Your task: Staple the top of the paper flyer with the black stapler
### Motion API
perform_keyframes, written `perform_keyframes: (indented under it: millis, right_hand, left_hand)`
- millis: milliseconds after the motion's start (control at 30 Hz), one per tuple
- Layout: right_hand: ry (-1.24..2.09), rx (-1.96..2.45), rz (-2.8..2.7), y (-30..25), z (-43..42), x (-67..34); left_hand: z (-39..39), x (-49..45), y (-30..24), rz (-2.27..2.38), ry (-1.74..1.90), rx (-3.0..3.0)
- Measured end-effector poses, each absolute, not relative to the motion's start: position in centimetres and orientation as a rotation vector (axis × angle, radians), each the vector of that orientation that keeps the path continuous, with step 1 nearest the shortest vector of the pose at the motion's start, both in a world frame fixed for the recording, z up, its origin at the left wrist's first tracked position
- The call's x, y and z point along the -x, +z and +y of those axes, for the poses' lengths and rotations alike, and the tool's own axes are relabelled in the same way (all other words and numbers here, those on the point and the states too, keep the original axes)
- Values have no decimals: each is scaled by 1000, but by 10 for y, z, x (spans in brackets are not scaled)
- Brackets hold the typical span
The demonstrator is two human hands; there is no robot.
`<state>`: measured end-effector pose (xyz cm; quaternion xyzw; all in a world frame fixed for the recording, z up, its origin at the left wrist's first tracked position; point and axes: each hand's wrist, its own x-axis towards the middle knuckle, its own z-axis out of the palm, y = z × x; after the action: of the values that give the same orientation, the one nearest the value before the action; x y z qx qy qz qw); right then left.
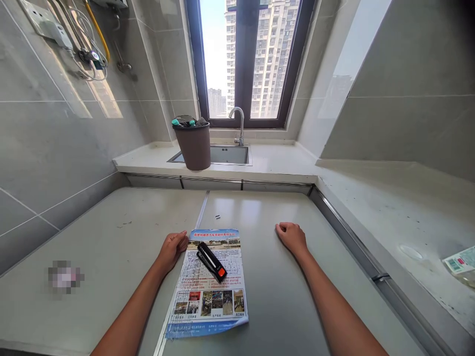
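A printed flyer (pixel 208 287) with a blue header and a row of photos lies on the table, its lower right corner slightly curled. On top of it rests a black stapler (pixel 212 262) with an orange-red end, set at a slant. My left hand (pixel 174 251) is curled into a loose fist on the table, right beside the flyer's upper left edge. To the right of the flyer, apart from it, my right hand (pixel 292 237) also rests as a fist. Neither hand shows anything held. Two tiny metal pieces, apparently staples (pixel 217 216), lie beyond the flyer.
A brown bin (pixel 195 146) with a black bag stands on the counter (pixel 274 155) at the sink (pixel 232 155), near a faucet (pixel 240 126). A labelled container (pixel 462 264) lies on the right-hand ledge. A blurred item (pixel 65 277) sits at the table's left.
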<state>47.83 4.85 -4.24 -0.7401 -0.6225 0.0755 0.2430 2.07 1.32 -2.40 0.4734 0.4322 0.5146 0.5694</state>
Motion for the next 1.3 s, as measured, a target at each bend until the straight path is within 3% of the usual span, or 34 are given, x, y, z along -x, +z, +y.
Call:
perform_keyframes:
  millis: [833, 933, 1133, 1300]
  right_hand:
    - [267, 1855, -1698, -27, 39, -468]
    - [342, 1661, -1789, -15, 27, -441]
    - [794, 1196, -1983, 3, -24, -342]
    - [770, 1159, -2138, 3, -46, -295]
  left_hand:
    - [14, -22, -21, 1040, 1183, -1121]
    - [14, -22, -22, 1058, 1183, -1127]
    - [16, -18, -27, 1050, 1179, -1123]
    - [16, -17, -27, 1060, 1182, -1117]
